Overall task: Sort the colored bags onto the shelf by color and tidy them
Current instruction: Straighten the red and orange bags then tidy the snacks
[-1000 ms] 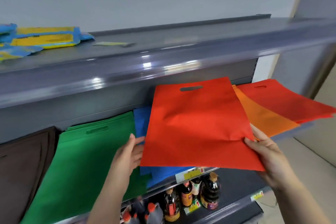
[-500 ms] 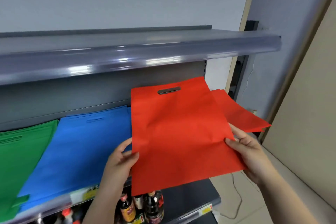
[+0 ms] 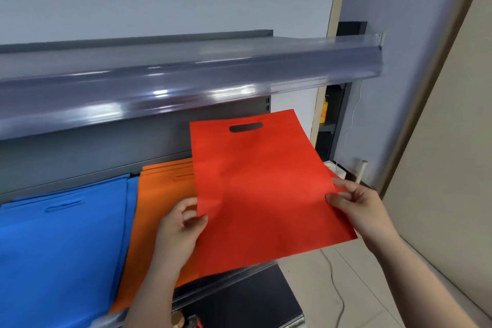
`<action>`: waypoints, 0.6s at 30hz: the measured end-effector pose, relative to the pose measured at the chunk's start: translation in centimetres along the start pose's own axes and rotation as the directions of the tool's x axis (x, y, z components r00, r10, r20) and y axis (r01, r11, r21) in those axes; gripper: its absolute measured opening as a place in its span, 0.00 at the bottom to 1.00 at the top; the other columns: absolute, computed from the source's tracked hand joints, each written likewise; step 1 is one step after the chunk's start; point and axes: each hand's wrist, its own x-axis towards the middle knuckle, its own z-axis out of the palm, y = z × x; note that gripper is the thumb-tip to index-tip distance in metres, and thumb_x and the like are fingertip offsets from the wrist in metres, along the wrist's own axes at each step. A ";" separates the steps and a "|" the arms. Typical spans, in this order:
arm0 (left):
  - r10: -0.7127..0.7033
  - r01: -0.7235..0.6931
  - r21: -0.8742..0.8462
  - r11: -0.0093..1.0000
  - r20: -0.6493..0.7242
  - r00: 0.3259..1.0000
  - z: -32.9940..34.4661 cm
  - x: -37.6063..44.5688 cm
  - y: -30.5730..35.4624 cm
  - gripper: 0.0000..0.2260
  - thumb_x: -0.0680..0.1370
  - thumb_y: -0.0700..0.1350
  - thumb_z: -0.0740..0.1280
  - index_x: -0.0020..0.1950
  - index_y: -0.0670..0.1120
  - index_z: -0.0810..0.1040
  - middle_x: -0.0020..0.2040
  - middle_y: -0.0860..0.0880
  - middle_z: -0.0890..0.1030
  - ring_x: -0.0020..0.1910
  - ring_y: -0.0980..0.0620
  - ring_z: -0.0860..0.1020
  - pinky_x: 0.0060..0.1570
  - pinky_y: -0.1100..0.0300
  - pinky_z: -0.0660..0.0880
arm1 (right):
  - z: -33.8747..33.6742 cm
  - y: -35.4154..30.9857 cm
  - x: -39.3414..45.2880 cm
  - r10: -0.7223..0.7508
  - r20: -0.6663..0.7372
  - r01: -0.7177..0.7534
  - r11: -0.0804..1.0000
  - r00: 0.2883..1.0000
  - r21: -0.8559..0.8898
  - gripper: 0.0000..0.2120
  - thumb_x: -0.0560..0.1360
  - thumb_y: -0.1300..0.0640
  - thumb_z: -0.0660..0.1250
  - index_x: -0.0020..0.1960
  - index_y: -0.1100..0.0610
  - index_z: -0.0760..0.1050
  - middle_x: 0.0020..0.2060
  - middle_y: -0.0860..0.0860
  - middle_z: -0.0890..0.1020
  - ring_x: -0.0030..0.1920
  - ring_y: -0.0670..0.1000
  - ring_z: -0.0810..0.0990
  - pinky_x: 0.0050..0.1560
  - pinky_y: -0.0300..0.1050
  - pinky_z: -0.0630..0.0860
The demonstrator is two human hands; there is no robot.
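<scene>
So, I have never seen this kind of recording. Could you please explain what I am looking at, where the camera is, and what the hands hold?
There is no machine here. The picture comes from one camera worn on a person's head, looking forward and down at their two bare hands. The left hand and right hand each pinch one side edge of a flat red fabric bag with a cut-out handle slot; that grip keeps it spread in front of a grey metal shelf. On that shelf lie a stack of flat blue fabric bags and, beside it on the right, a stack of flat orange fabric bags. A second grey shelf above shows nothing on it.
</scene>
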 end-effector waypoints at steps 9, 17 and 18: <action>-0.008 0.008 0.331 0.943 -0.003 1.000 6.5 5.0 0.7 0.10 0.77 0.40 0.67 0.57 0.51 0.76 0.50 0.49 0.81 0.49 0.52 0.79 0.41 0.64 0.73 | -3.4 2.0 8.5 -0.043 -0.024 0.026 0.878 0.999 -0.477 0.14 0.71 0.65 0.70 0.56 0.56 0.80 0.40 0.60 0.82 0.38 0.54 0.78 0.40 0.40 0.71; -0.055 0.096 0.541 0.836 -0.092 0.994 11.6 5.7 1.1 0.16 0.76 0.39 0.68 0.64 0.44 0.75 0.53 0.46 0.78 0.54 0.51 0.76 0.48 0.67 0.67 | -5.9 3.0 13.5 -0.009 0.156 0.122 0.670 0.988 -0.733 0.15 0.73 0.59 0.68 0.60 0.56 0.78 0.42 0.52 0.79 0.41 0.50 0.75 0.37 0.34 0.67; -0.068 0.116 0.569 0.814 -0.104 0.992 12.1 5.7 1.3 0.16 0.76 0.39 0.68 0.64 0.43 0.74 0.54 0.44 0.79 0.55 0.49 0.77 0.48 0.68 0.66 | -6.1 3.2 14.1 0.022 0.177 0.123 0.640 0.984 -0.759 0.16 0.74 0.57 0.68 0.61 0.56 0.77 0.46 0.53 0.80 0.45 0.51 0.77 0.42 0.37 0.68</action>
